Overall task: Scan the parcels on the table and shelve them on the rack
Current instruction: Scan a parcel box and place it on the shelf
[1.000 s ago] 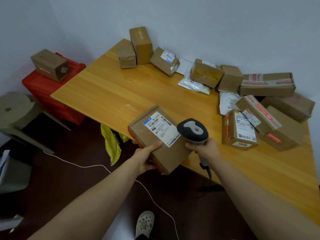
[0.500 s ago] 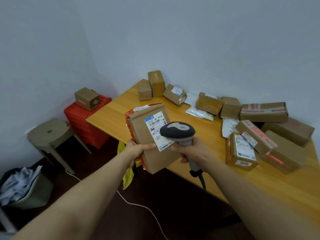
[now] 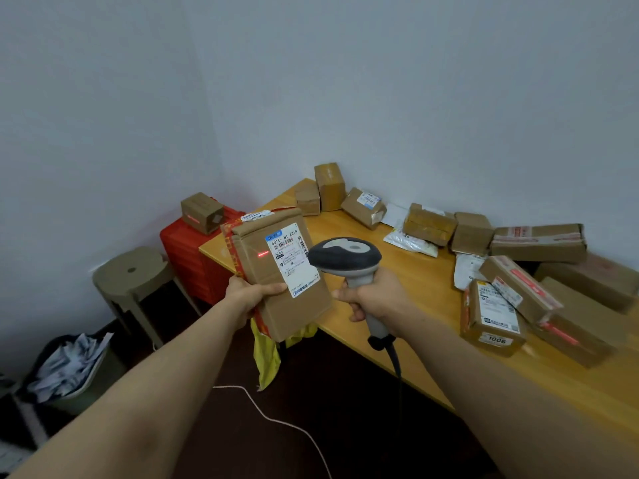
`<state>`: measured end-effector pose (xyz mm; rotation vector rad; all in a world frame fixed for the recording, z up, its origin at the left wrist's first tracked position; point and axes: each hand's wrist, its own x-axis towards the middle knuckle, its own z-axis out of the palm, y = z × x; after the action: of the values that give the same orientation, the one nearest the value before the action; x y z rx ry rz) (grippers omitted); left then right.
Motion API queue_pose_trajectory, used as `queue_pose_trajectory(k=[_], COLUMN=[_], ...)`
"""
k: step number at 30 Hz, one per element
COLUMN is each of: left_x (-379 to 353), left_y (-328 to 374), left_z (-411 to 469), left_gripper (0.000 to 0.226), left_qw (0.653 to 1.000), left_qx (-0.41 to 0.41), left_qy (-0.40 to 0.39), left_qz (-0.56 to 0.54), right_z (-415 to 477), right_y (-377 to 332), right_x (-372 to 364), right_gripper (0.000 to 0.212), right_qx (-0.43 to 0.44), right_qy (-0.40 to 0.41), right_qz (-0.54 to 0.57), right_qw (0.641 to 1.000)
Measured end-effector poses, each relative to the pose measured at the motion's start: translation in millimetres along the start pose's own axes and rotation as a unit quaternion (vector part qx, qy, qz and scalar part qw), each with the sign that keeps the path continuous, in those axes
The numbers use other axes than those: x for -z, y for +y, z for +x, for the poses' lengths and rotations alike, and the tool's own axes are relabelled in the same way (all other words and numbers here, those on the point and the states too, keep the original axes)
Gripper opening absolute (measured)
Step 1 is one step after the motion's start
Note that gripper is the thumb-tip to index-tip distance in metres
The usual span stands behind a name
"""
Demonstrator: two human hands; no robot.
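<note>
The flat cardboard parcel point(image 3: 276, 271), with its white label and red tape, stands upright in our left hand's point(image 3: 249, 295) grasp at the wooden table's point(image 3: 425, 271) near edge. Beside it, our right hand point(image 3: 377, 299) clenches the rounded grey scanner point(image 3: 345, 257).

A red ribbed case point(image 3: 186, 250) stands against the pale wall point(image 3: 380, 81) in the corner, with an olive round-topped stool point(image 3: 133, 271) just beside it on the left. Nearer, at the lower left, a bin point(image 3: 100, 385) holds crumpled white paper point(image 3: 69, 368). A yellow cloth point(image 3: 266, 361) hangs above the dark floor point(image 3: 345, 426), where a thin white cord point(image 3: 262, 414) lies in a curve.
</note>
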<state>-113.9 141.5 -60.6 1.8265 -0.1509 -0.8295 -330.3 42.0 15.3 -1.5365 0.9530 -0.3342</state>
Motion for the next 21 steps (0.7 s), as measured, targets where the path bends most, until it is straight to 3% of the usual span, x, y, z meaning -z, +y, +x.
queue_pose_trajectory(k=[13,21], left_x=[12,54], left_y=[-1,-22], left_z=[-3,-55], left_gripper=[0.093,0.07], left_qw=[1.0,0.986], left_qx=[-0.003,0.052], left_qy=[0.0,-0.041], left_qz=[0.005,-0.151], right_z=[5,31], right_y=[-1,10], right_x=[0,-30], right_gripper=[0.027,0.031], right_qx=[0.009,-0.028], right_qy=[-0.015,-0.035], right_qz=[0.044,0.132], right_qw=[0.999,0.99])
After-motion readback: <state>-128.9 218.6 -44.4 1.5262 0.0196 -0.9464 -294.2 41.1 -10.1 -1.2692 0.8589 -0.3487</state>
